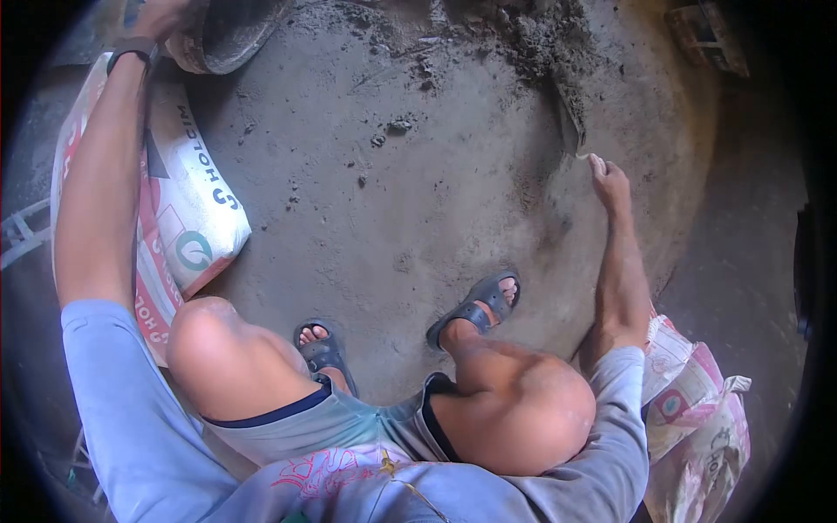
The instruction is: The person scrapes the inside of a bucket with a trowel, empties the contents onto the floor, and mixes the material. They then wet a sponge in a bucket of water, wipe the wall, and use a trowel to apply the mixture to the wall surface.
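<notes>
At the top left, my left hand (166,16) is closed on the edge of a grey, mortar-stained bucket (209,54); the frame's edge cuts off part of the fingers and of the bucket. The bucket looks tilted. My right hand (612,185) is stretched out at the right, its fingers wrapped round the handle of a trowel (571,118). A thin pale neck shows just ahead of the fist, and the grey blade reaches up to a heap of wet mortar (554,44).
A printed cement bag (196,196) lies under my left arm, and crumpled bags (697,418) lie by my right elbow. My sandalled feet stand on the grey floor (392,235), where mortar crumbs (398,126) are scattered. A dark object (711,39) sits at the top right.
</notes>
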Available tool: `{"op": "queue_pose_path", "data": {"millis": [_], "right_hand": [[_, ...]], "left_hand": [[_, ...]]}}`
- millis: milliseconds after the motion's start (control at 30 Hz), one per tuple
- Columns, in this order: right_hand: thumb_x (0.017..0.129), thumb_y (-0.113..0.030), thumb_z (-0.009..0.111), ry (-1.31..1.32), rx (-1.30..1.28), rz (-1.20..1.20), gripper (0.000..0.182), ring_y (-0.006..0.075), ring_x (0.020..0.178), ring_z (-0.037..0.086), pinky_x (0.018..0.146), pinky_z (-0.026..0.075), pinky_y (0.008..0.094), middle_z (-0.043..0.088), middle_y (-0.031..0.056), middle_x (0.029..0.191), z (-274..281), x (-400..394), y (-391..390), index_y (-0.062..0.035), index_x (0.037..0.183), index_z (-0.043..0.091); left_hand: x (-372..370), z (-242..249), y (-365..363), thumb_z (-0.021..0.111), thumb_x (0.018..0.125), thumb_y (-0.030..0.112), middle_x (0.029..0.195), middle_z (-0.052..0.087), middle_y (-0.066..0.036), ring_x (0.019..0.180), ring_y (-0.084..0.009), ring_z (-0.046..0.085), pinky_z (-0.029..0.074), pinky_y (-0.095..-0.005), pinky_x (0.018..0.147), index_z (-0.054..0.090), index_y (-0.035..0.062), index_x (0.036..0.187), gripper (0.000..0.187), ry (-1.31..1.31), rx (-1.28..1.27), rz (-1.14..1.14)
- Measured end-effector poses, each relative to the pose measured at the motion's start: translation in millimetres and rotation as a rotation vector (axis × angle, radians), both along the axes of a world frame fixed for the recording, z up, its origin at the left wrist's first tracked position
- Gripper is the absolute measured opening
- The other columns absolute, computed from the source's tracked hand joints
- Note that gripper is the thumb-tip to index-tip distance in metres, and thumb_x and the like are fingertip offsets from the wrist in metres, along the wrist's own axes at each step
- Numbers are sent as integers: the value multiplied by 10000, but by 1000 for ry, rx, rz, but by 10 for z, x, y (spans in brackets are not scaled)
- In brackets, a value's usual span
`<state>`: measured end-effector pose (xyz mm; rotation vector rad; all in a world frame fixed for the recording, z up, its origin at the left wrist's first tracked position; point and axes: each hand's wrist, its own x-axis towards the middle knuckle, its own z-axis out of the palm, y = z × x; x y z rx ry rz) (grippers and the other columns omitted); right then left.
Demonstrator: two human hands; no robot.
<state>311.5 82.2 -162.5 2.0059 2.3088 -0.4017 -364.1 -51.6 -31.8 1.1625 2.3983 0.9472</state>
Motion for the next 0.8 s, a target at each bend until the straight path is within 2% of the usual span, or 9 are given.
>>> {"op": "queue_pose_path", "data": {"millis": [67, 100, 167, 300, 400, 500, 567, 633, 800], "right_hand": [[847, -460, 467, 91, -23, -66, 481, 397, 875, 563, 737, 431, 423, 593, 252, 889, -77, -195, -243, -2, 905, 601], [854, -455, 459, 188, -59, -134, 487, 400, 875, 561, 737, 430, 422, 589, 260, 890, -88, -410, -404, 10, 907, 594], [867, -439, 444, 336, -131, -14, 488, 415, 884, 549, 748, 423, 421, 577, 274, 897, 10, -740, -849, 25, 907, 585], [879, -419, 437, 355, -405, -53, 473, 412, 864, 550, 750, 423, 404, 576, 271, 855, -350, -888, -986, 29, 895, 589], [882, -419, 429, 428, -231, -52, 478, 407, 866, 552, 750, 422, 406, 585, 267, 862, -241, -862, -1159, 31, 893, 590], [885, -410, 426, 343, -553, -322, 474, 388, 864, 565, 748, 424, 398, 591, 255, 887, -99, -869, -1005, 34, 909, 590], [887, -388, 435, 296, -205, -71, 448, 352, 854, 586, 727, 436, 384, 595, 243, 887, -117, -918, -1059, 29, 940, 589], [882, -379, 445, 513, -357, -148, 428, 361, 862, 586, 733, 448, 405, 598, 246, 906, -46, -1154, -1374, 16, 967, 587], [822, -490, 486, 94, -731, 596, 468, 375, 799, 599, 705, 477, 435, 620, 212, 822, 234, -2003, -2187, -64, 984, 592]], "left_hand": [[-24, 41, -7, 724, 654, 453, 902, 635, -194, 853, -271, 600, 450, -349, 792, 605, -40, 965, 595, 327, -87, -36], [80, 111, -42, 707, 669, 478, 921, 646, -159, 845, -246, 614, 445, -354, 818, 604, 15, 1032, 597, 270, -85, -46], [313, 180, -86, 704, 722, 324, 653, 520, -26, 636, -128, 452, 388, -298, 591, 586, 30, 746, 318, 277, -29, 21], [47, 19, -64, 703, 721, 334, 676, 555, -45, 647, -133, 487, 411, -301, 604, 593, 28, 757, 327, 211, 49, -27], [1, -35, -86, 705, 713, 362, 687, 584, -56, 638, -138, 511, 426, -309, 590, 601, 35, 772, 349, 342, 46, -67], [21, -18, -78, 695, 711, 399, 690, 584, -70, 648, -163, 520, 429, -317, 602, 601, 32, 776, 385, 347, -20, 23], [-155, -52, -48, 689, 704, 433, 690, 582, -82, 650, -180, 524, 429, -323, 606, 599, 27, 777, 422, 541, -94, -13], [-43, -33, -73, 693, 696, 449, 672, 570, -84, 640, -181, 517, 424, -325, 598, 597, 23, 778, 445, 401, -35, -35], [-20, -2, -98, 707, 694, 425, 656, 559, -72, 609, -163, 507, 419, -323, 557, 588, 28, 744, 417, 339, -57, 26]]}}
